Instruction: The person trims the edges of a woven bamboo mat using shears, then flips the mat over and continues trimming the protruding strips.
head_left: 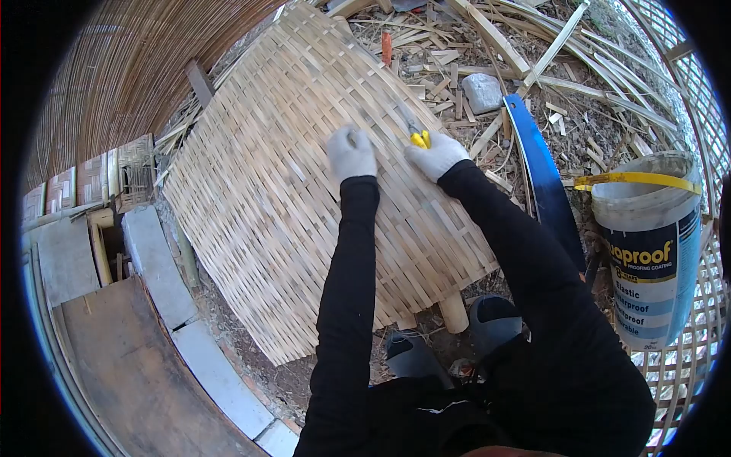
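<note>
A large woven bamboo mat [282, 175] lies spread in front of me, its strips crossing in a tight weave. My right hand [438, 156], in a white glove, is closed around a small yellow-handled tool [419, 139]. The tool has a grey metal end pointing away from me, too small to name more exactly. To its left, my gloved left hand [352, 156] is over the middle of the mat with its fingers curled in. Slight blur and the glove hide whatever may be in those fingers.
A blue saw-like blade [542, 179] lies right of the mat. Beside it stands a white bucket [643, 259] with a yellow handle. Bamboo offcuts and a grey stone [482, 93] cover the ground beyond. Grey blocks [221, 373] and a brown board [145, 365] are at left.
</note>
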A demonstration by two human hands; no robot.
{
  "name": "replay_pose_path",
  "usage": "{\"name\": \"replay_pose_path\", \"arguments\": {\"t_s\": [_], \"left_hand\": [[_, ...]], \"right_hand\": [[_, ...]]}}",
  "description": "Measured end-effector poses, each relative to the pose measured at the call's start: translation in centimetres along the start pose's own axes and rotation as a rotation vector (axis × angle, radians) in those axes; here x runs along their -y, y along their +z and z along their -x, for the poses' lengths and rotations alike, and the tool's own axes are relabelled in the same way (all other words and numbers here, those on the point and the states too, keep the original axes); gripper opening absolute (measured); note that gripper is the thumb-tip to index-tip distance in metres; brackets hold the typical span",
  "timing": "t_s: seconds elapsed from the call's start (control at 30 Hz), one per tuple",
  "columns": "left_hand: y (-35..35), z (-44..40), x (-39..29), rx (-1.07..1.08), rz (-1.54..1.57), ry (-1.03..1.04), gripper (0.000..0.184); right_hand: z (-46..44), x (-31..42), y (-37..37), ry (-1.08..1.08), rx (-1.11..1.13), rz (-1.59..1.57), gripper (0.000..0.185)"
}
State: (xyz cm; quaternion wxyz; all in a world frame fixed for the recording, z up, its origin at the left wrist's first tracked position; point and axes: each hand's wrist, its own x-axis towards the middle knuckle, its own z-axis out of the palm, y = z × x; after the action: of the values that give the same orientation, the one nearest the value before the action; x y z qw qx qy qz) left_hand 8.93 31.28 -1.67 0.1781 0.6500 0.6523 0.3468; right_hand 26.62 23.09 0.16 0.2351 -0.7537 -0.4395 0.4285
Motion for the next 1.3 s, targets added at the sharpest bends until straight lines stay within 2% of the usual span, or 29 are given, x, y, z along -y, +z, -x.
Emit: {"name": "replay_pose_path", "arguments": {"t_s": [0.03,0.07,0.17,0.2,0.4,0.5,0.6,0.7,0.77,0.83,0.9,0.97,1.03,1.07,1.17,1.23,1.27,1.3], "left_hand": [[0.8,0.0,-0.5,0.031,-0.021,0.059,0.033],[2.2,-0.7,-0.5,-0.017,-0.109,0.212,0.035],[2.6,-2.0,-4.6,0.227,-0.389,0.016,0.032],[3.7,-2.7,-4.0,0.198,-0.387,-0.024,0.029],[3.5,-3.9,-4.7,0.156,-0.099,-0.096,0.024],[2.6,-4.4,-5.9,0.088,0.08,-0.076,0.025],[1.3,-4.5,-5.7,0.194,0.259,-0.095,0.027],[-2.3,-0.8,-5.2,0.305,0.199,-0.03,0.028],[-5.4,3.6,-3.5,0.377,0.124,0.112,0.028],[-9.3,9.4,-2.1,0.433,0.088,0.068,0.029],[-13.4,14.3,0.7,0.467,0.096,0.032,0.03],[-17.1,19.2,4.6,0.372,0.029,-0.095,0.031],[-20.4,24.3,10.3,0.179,-0.093,-0.213,0.033],[-22.3,26.4,12.1,0.072,-0.169,-0.286,0.035],[-27.2,31.4,17.3,-0.267,-0.376,-0.596,0.041],[-28.7,34.5,20.4,-0.541,-0.302,-0.914,0.047],[-29.3,35.9,22.0,-0.681,-0.256,-1.071,0.05],[-29.5,37.8,25.4,-0.701,-0.106,-1.172,0.053]], "right_hand": [[-0.2,0.0,-0.1,0.011,0.006,-0.028,0.063],[-0.3,-0.1,-0.5,0.018,0.069,0.011,0.064],[0.1,-0.1,-0.8,0.0,0.044,-0.014,0.065],[0.0,-0.2,-0.6,-0.014,0.015,-0.018,0.065],[-0.5,-0.6,0.2,0.017,-0.014,-0.118,0.056],[0.0,-0.2,-0.5,0.097,0.105,-0.189,0.06],[-0.5,-1.0,0.2,0.057,0.059,-0.139,0.059],[-0.7,-1.3,0.5,0.036,0.034,-0.119,0.06],[-0.4,-0.9,0.4,0.038,0.041,-0.112,0.061],[0.3,-0.1,-0.3,0.05,0.057,-0.09,0.063],[0.0,-0.7,0.7,0.004,-0.052,-0.021,0.062],[-0.1,-0.7,1.0,-0.033,-0.104,0.026,0.063],[0.3,-0.2,0.8,-0.059,-0.092,0.058,0.064],[0.8,0.3,0.7,-0.065,-0.108,0.027,0.058],[-0.5,1.0,1.1,-0.135,-0.293,0.067,0.055],[0.7,4.3,-0.2,-0.141,-0.42,0.123,0.049],[-0.7,3.4,0.2,-0.246,-0.527,0.211,0.05],[-1.3,3.4,0.2,-0.272,-0.582,0.286,0.054]]}}
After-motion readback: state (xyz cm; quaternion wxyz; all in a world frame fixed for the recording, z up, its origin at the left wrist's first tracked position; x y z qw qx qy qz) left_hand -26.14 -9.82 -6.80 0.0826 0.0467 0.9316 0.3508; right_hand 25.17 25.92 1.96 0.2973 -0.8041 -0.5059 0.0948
